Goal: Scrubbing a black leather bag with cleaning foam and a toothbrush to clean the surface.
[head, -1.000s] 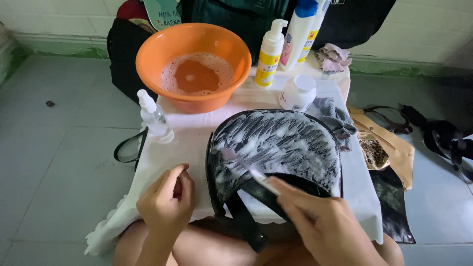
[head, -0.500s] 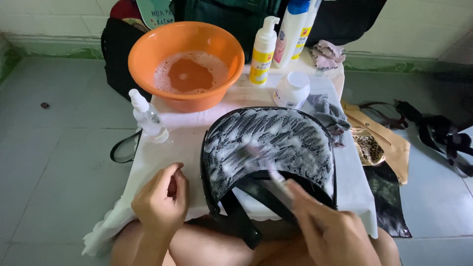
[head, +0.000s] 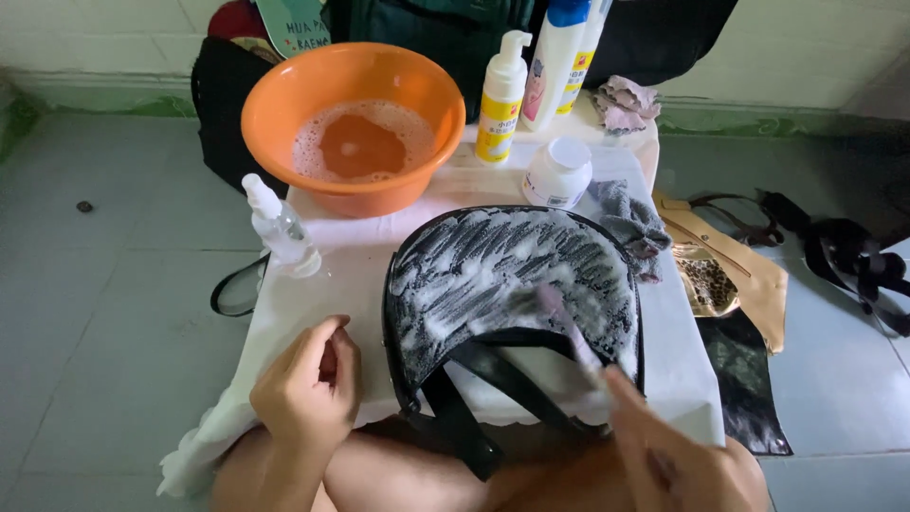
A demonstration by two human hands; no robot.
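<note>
My right hand [head: 678, 455] grips the handle of a small brush [head: 567, 327], fingers closed around its lower end, with the bristle head pressed on the lathered face of the black handbag [head: 512, 275]. A second ago the brush head worked the left part of the bag's face; half a second ago it had reached the middle; now it sits toward the right, so the strokes have swept across the panel from left to right, and I judge the scrubbing to be well along, since white foam streaks cover nearly the whole face. My left hand [head: 305, 393] rests loosely curled on the cloth just beside the bag's left edge, holding nothing, much as it did earlier. The bag lies flat at the near middle of a low table covered with a white cloth [head: 341, 275], its straps hanging over the near edge toward my knees. Behind it stand an orange basin [head: 284, 104] of sudsy water, a clear spray bottle [head: 280, 228], a pump bottle [head: 500, 100], a taller white bottle [head: 555, 57], a white jar [head: 557, 173] and a grey rag [head: 626, 220]. The floor is pale tile [head: 104, 313]; to the right lie a tan bag [head: 735, 275] and dark straps [head: 844, 256].
</note>
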